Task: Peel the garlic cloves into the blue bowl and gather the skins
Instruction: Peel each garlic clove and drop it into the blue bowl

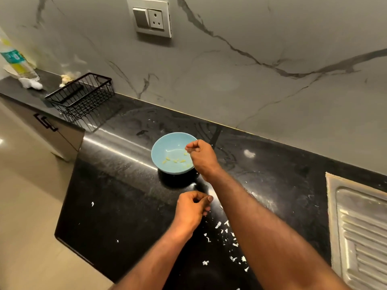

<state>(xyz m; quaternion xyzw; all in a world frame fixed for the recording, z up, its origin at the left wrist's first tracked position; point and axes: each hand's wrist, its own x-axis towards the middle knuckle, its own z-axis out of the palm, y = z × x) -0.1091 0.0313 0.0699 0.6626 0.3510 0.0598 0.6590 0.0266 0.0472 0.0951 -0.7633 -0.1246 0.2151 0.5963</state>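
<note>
the right hand (199,152) hangs pinched over the round pale-blue ceramic bowl (167,147) on the glossy black stone surface (117,195), seemingly dropping a clove, while the left hand (191,208) curls shut near scattered white papery skins (226,233), contents hidden.

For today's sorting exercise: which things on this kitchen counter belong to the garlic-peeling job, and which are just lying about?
Part of the job:
- blue bowl
- peeled cloves inside it
- scattered skins on the counter
- right hand over the bowl's rim
- left hand

Just lying about:
- wire basket
- plastic bottle
- wall socket
- sink drainboard
</note>
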